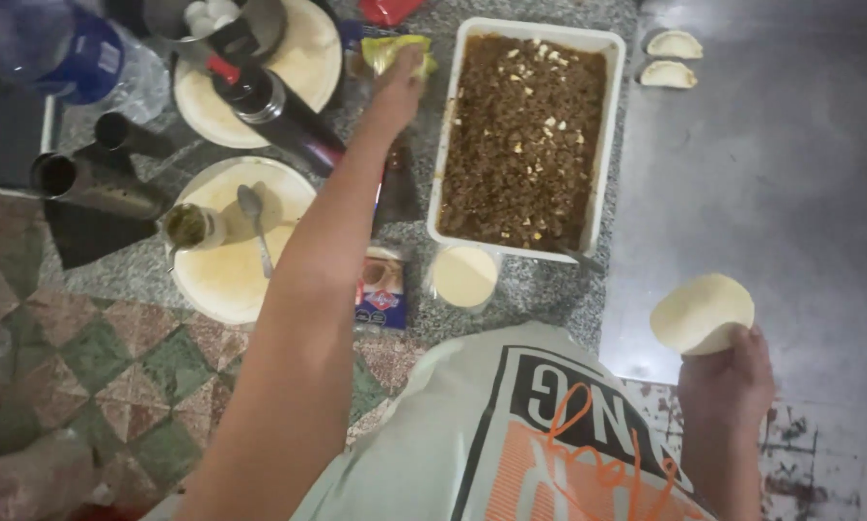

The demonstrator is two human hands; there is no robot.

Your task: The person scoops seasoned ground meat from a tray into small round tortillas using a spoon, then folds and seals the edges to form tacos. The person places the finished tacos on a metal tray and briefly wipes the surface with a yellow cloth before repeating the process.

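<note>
While a dough disc (701,312) is pinched at its lower edge by the right hand (728,378), fingers closed on it and the disc held up just above the grey metal sheet (790,193), the left hand (395,89) is stretched far across the table (530,289) to a yellow-green cloth (400,50) at the far edge. That hand is laid on the cloth with fingers curled down; whether the cloth is truly gripped cannot be told.

The step in hand is judged to be the filling of a pastry: a disc is ready, and filling has yet to be put on it. The next move would call for the left hand to be brought back and the disc to be laid flat or cupped, so that filling can be spooned on without spilling.

Nearest the body, a small cup (463,276) of pale liquid is seen, with a printed packet (381,289) just beside it. To the left, a round plate (231,241) is set, bearing a spoon (254,224) and a small jar (190,226). Beyond the cup, a white tray (445,125) of brown minced filling is placed, flecked with pale bits. A dark bottle (274,111) lies across a second plate farther left. Farthest off, on the metal sheet, two folded pastries (673,58) are lined up, apart from the tray.
</note>
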